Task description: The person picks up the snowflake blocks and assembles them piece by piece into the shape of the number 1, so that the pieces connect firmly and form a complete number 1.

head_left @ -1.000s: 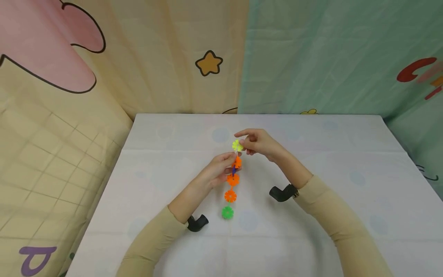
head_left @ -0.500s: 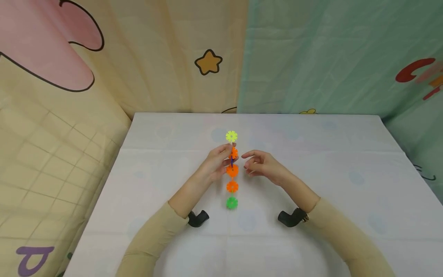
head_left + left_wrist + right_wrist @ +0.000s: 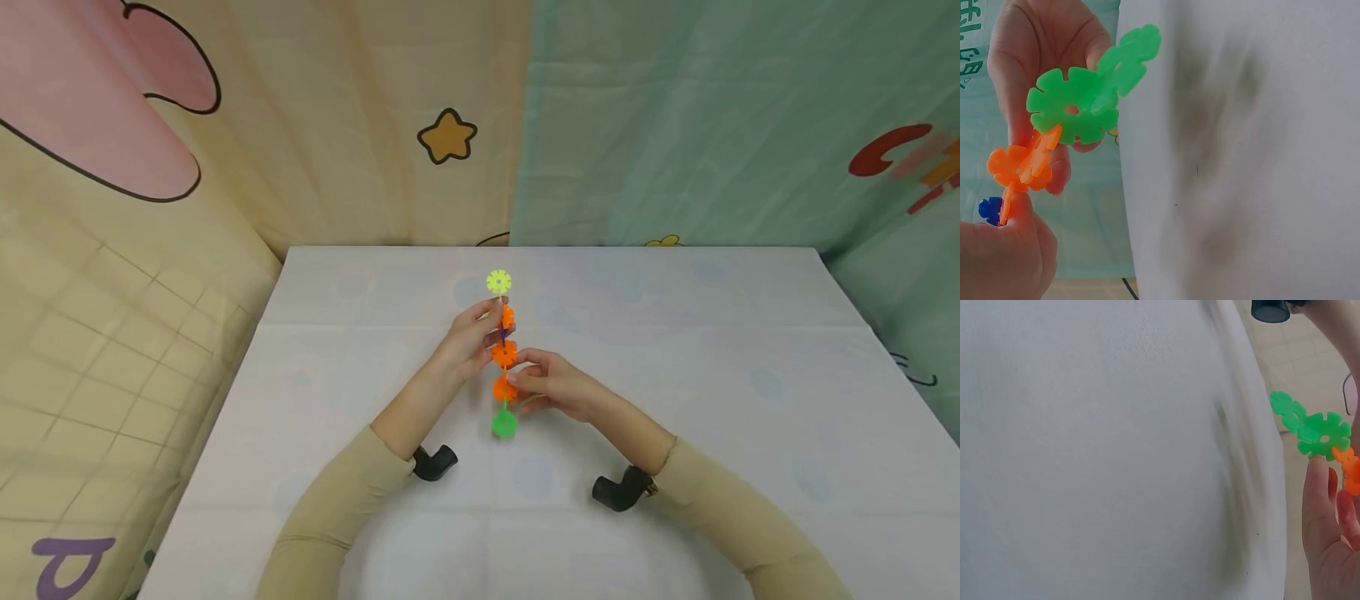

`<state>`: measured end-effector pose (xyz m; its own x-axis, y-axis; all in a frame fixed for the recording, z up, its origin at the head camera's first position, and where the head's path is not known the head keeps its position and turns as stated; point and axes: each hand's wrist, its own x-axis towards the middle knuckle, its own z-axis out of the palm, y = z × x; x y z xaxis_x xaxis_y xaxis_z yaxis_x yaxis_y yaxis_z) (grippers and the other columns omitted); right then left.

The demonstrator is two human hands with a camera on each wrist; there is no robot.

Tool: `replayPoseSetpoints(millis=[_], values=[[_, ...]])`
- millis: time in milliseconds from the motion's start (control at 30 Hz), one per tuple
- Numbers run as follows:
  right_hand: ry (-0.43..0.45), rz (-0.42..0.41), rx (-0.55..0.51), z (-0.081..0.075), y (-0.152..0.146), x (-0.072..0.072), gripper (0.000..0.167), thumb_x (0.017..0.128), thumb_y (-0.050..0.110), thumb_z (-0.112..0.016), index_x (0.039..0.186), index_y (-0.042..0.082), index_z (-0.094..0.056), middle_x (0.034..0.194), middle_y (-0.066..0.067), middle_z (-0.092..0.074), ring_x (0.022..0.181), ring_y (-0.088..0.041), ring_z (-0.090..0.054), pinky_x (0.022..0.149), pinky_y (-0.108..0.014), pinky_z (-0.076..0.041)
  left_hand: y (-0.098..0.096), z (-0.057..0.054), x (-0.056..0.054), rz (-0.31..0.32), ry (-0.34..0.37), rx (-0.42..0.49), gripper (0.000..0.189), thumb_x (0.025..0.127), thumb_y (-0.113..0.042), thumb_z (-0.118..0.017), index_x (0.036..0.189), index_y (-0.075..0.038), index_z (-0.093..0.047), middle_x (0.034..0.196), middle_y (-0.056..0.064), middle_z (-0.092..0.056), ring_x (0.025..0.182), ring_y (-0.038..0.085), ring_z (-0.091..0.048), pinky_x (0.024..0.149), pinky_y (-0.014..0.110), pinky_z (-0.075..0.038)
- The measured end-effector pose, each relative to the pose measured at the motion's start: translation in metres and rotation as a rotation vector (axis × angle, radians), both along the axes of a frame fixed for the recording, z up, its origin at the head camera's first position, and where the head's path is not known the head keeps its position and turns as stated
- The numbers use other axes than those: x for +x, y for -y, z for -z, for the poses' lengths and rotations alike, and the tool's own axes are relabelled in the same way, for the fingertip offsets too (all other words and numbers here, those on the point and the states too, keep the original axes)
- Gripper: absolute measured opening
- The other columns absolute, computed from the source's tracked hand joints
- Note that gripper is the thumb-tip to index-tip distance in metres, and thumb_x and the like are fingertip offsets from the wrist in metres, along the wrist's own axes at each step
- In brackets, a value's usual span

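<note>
From the head view, a chain of snowflake discs (image 3: pixel 502 354) is held above the white surface (image 3: pixel 712 400), running from a yellow disc (image 3: pixel 498 282) at the far end through orange ones to a green disc (image 3: pixel 504 424) nearest the person. The left hand (image 3: pixel 472 343) pinches the chain near its upper orange discs; the right hand (image 3: pixel 551 385) pinches the lower orange disc (image 3: pixel 504 388) just above the green one. The left wrist view shows what the head view hides: a second green piece slotted crosswise into the green disc (image 3: pixel 1072 112), and a blue piece (image 3: pixel 989 209) beside the thumb. The right wrist view catches only the fingertips (image 3: pixel 1319 487), the green pair and an orange edge.
</note>
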<state>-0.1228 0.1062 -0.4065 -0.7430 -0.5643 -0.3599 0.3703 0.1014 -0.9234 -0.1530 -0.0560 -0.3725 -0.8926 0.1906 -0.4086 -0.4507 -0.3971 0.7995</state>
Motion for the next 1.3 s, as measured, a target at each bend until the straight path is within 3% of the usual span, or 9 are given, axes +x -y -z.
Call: replayPoseSetpoints(millis=[200,467,567,867,1067,1300], values=[[0.017,0.098,-0.02,0.002,0.002,0.004,0.026,0.092,0.004,-0.054,0.115,-0.002,-0.045,0.078,-0.001,-0.065,0.071,-0.017,-0.065,0.067,-0.03,-0.055,0.0,0.004,-0.002,-0.006,-0.025,0.009,0.038,0.098,-0.01,-0.047,0.136,-0.007,-0.046,0.096,0.003,-0.051,0.089,0.018,-0.053,0.1,0.045,-0.038],[-0.089,0.168,-0.026,0.005,-0.001,0.005,0.051,0.09,-0.002,-0.055,0.135,0.003,-0.031,0.079,-0.001,-0.061,0.066,-0.018,-0.063,0.068,-0.031,-0.055,-0.003,0.006,-0.006,0.007,-0.043,0.009,0.042,0.097,-0.004,-0.045,0.138,-0.009,-0.043,0.105,0.006,-0.049,0.108,0.023,-0.046,0.1,0.042,-0.038],[-0.118,0.173,-0.033,0.006,-0.003,0.005,0.054,0.09,-0.004,-0.054,0.136,0.005,-0.029,0.079,-0.003,-0.06,0.065,-0.019,-0.062,0.067,-0.031,-0.055,-0.004,0.006,-0.008,0.017,-0.056,0.009,0.043,0.097,-0.002,-0.044,0.139,-0.008,-0.042,0.108,0.007,-0.047,0.107,0.022,-0.046,0.1,0.042,-0.038],[-0.148,0.185,-0.017,0.006,-0.007,0.006,0.052,0.089,-0.005,-0.055,0.136,0.007,-0.033,0.08,-0.005,-0.058,0.063,-0.02,-0.061,0.065,-0.033,-0.055,-0.004,0.008,-0.012,0.073,-0.092,-0.065,0.044,0.097,-0.001,-0.044,0.141,-0.008,-0.039,0.123,0.014,-0.042,0.114,0.025,-0.044,0.101,0.043,-0.037],[-0.159,0.203,0.011,0.009,-0.013,0.002,0.053,0.09,-0.006,-0.054,0.136,0.008,-0.033,0.081,-0.005,-0.057,0.064,-0.02,-0.06,0.067,-0.034,-0.055,-0.008,0.009,-0.019,0.116,-0.109,-0.193,0.044,0.095,-0.001,-0.049,0.139,-0.007,-0.044,0.136,0.011,-0.041,0.106,0.022,-0.046,0.102,0.041,-0.035],[-0.159,0.215,0.01,0.015,-0.019,-0.003,0.054,0.09,-0.006,-0.053,0.138,0.006,-0.032,0.081,-0.005,-0.057,0.066,-0.019,-0.061,0.067,-0.031,-0.055,-0.013,0.017,-0.034,0.152,-0.18,-0.351,0.051,0.093,0.001,-0.053,0.141,-0.01,-0.041,0.104,0.007,-0.048,0.09,0.019,-0.05,0.092,0.034,-0.043]])
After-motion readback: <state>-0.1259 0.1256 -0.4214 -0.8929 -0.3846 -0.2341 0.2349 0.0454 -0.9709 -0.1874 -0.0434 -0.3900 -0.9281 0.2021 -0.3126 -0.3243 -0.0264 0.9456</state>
